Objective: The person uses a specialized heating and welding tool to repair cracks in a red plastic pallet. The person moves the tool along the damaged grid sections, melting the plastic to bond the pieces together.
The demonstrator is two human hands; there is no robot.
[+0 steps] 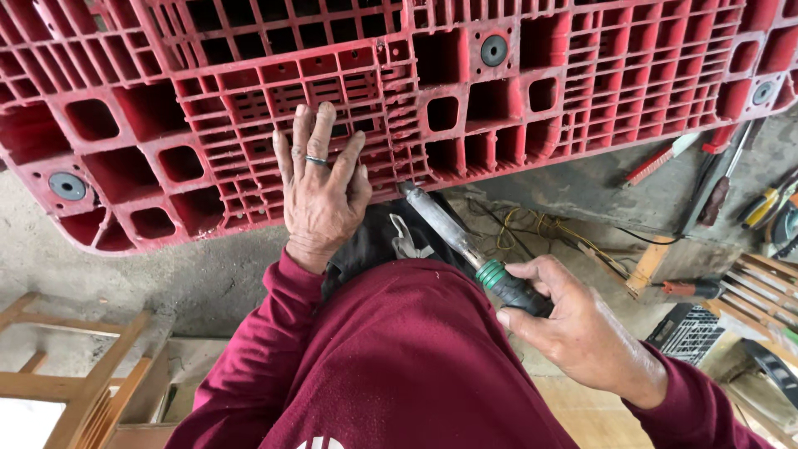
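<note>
pressing flat on the red plastic pallet (399,108), the person's left hand (320,195) lies with fingers spread and palm down on the near edge of the grid, its grip closed on nothing, a ring on one finger. the right hand (573,328) sits nearer and to the right, its grip wrapped shut around the black and green handle of a soldering iron (465,254). the iron's long axis runs from that handle, near and right, up to the far left, so its metal barrel points at the pallet's near edge just to the right of the left hand; the tip meets or nearly meets the red rim there, though contact cannot be told for sure. the left hand is the one nearer that spot, almost beside it, while the right hand stays back along the tool. the pallet tilts across the far half of the view, its open cells showing only dark hollows, with round grey inserts in a few of them. on the concrete floor (208,274) to the right lie loose hand tools (723,179), among them a red-handled one and pliers with yellow grips, plus a tangle of yellow wire (532,233). a black slatted crate (690,333) stands near right; what it holds cannot be seen. a wooden frame (75,382) sits near left.
</note>
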